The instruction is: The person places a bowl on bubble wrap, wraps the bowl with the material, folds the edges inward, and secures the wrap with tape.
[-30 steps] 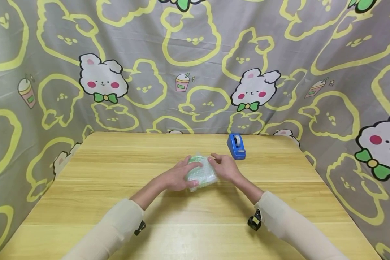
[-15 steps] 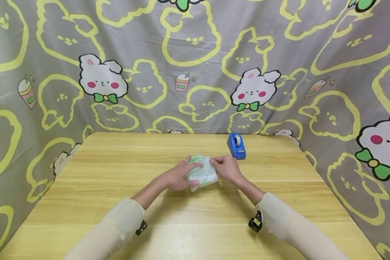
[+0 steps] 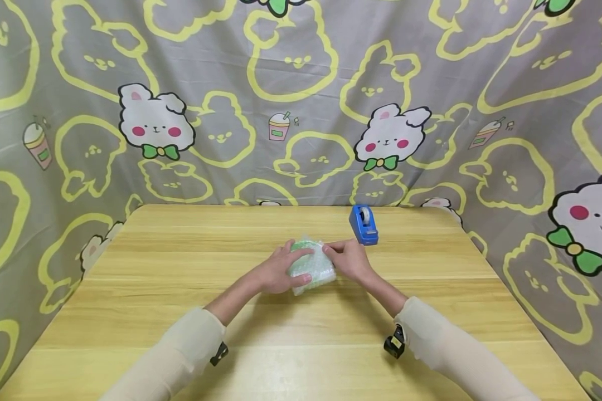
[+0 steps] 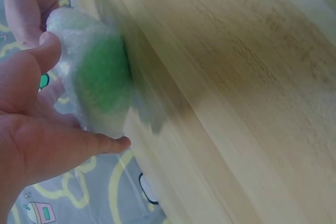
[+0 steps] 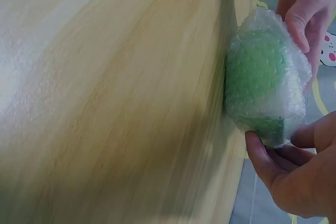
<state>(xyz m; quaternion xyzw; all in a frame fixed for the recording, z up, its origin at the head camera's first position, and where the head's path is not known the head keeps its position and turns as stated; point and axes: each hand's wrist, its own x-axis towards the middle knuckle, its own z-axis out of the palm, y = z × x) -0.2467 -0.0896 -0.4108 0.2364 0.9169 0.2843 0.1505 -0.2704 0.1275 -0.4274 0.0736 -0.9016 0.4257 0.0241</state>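
Note:
A package in clear bubble wrap point(image 3: 322, 269) sits on the wooden table, with something green showing through the wrapping. From its left side my left hand point(image 3: 277, 271) grips it, fingers over the top and thumb at the near edge. My right hand point(image 3: 352, 260) pinches the wrap at the upper right edge between thumb and index finger. In the right wrist view, the bubble-wrapped package point(image 5: 257, 72) is between both hands, with the fingers of my right hand point(image 5: 304, 174) at its end. The green content's kind is blurred by the bubbles.
A blue tape dispenser point(image 3: 364, 225) with a roll of tape stands just beyond my right hand, near the table's back edge. The wooden table point(image 3: 180, 239) meets a grey patterned curtain point(image 3: 210, 72) behind and at both sides.
My right thumb and index finger have closed together on the wrap's edge; the index finger was raised apart before. The left hand keeps its hold, and the package has hardly moved.

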